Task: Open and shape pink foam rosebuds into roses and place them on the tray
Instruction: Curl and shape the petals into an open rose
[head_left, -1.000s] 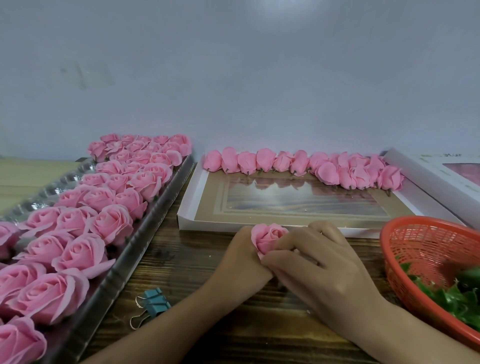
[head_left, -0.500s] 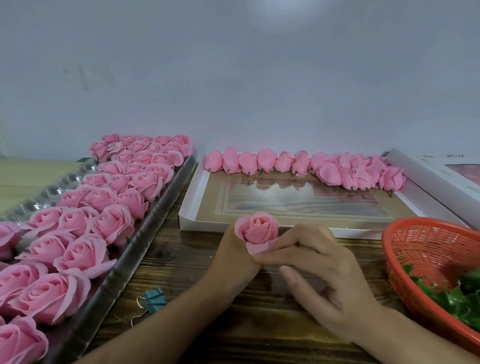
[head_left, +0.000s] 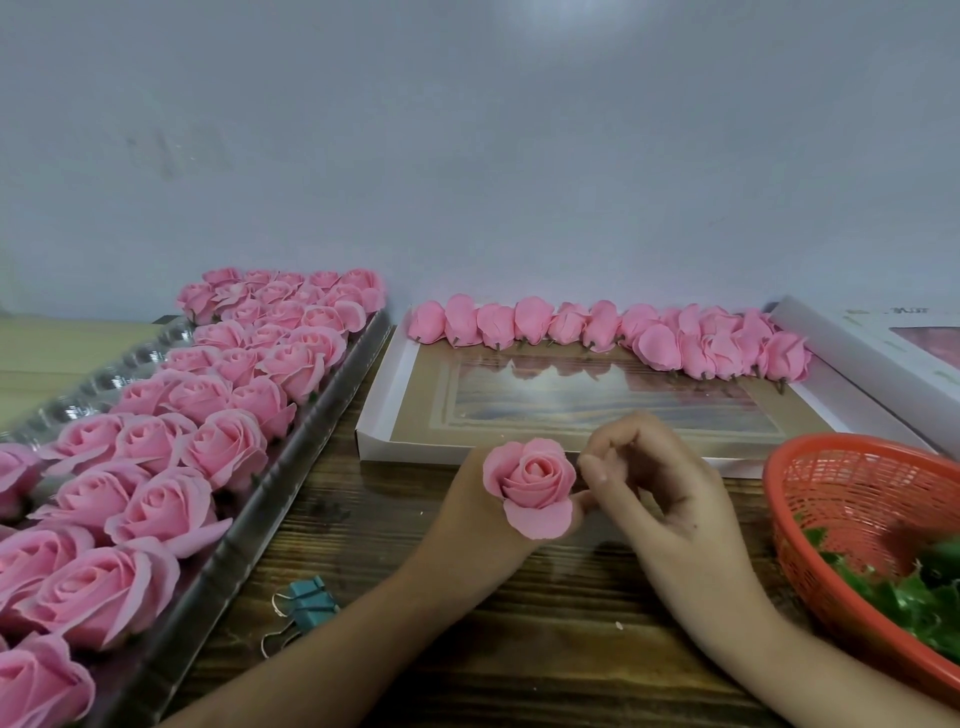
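My left hand (head_left: 467, 525) holds a pink foam rose (head_left: 532, 486) from below, its outer petals spread open and one petal folded down at the front. My right hand (head_left: 660, 493) hovers just right of the rose with fingers curled, a fingertip near the petal edge; it grips nothing that I can see. A silver tray (head_left: 270, 509) on the left carries several rows of opened pink roses (head_left: 166, 457). Closed pink rosebuds (head_left: 597, 332) line the far edge of a white shallow box (head_left: 374, 421) behind my hands.
A red mesh basket (head_left: 852, 488) with green leaves stands at the right. A teal binder clip (head_left: 306, 605) lies on the wooden table by my left forearm. Another white box (head_left: 883, 343) sits at the far right. A pale wall closes the back.
The rose has opened out, with outer petals spread and turned toward me. My right hand has let go of the petals and drawn slightly right, fingers curled.
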